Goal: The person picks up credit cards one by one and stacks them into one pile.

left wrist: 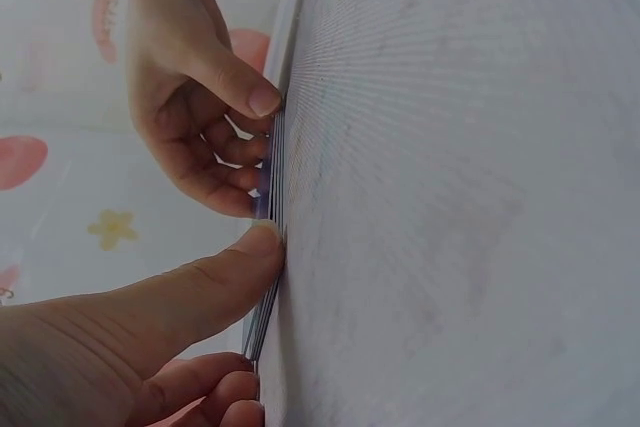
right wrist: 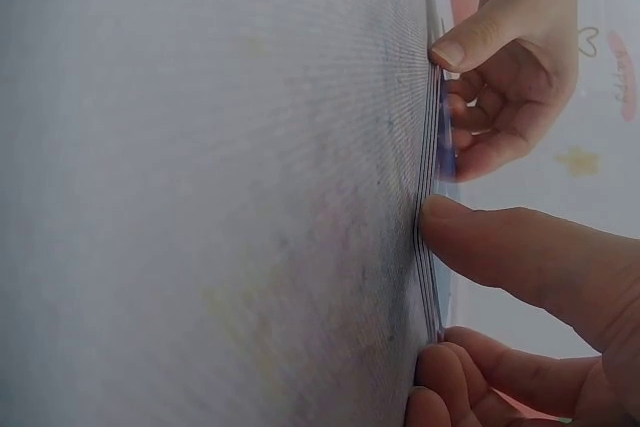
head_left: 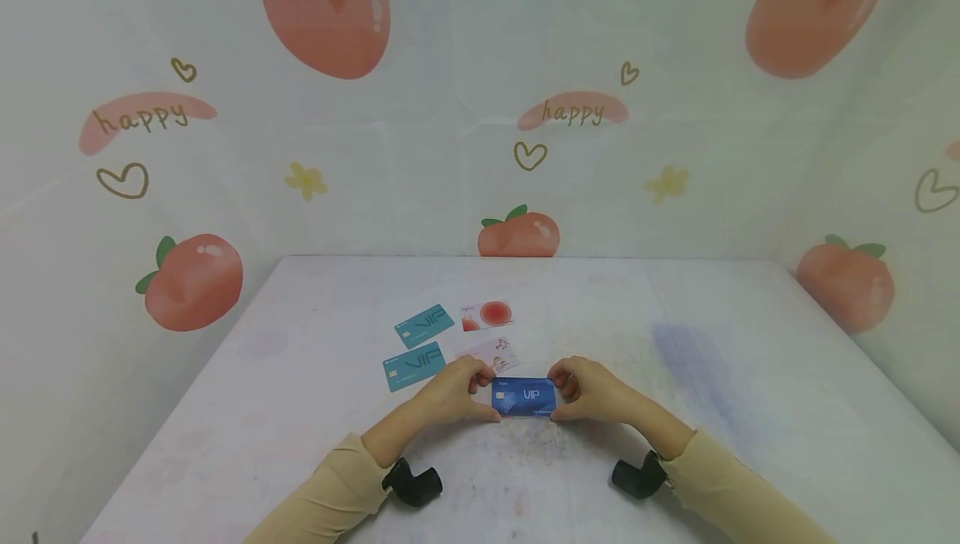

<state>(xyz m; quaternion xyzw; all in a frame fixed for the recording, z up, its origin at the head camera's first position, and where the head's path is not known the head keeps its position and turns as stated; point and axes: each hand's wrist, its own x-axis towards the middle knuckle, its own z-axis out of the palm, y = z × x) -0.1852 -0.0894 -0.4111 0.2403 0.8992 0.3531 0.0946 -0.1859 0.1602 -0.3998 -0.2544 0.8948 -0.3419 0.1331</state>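
A stack of several thin cards, with a blue VIP card (head_left: 523, 396) on top, lies flat at the front middle of the table. My left hand (head_left: 452, 391) grips its left end, thumb at the near corner and fingers at the far one. At the right end my right hand (head_left: 596, 392) holds it the same way. Both wrist views show the layered edges of the card stack (left wrist: 270, 182) (right wrist: 427, 157) between thumbs and fingers. Just beyond the left hand, a pale pink patterned card (head_left: 497, 352) is partly covered by it.
Two teal VIP cards (head_left: 425, 326) (head_left: 415, 366) lie left of the pink one. A white card with a red circle (head_left: 487, 316) sits farther back. The white table (head_left: 337, 444) meets a printed fabric backdrop (head_left: 420, 152) at its back and sides.
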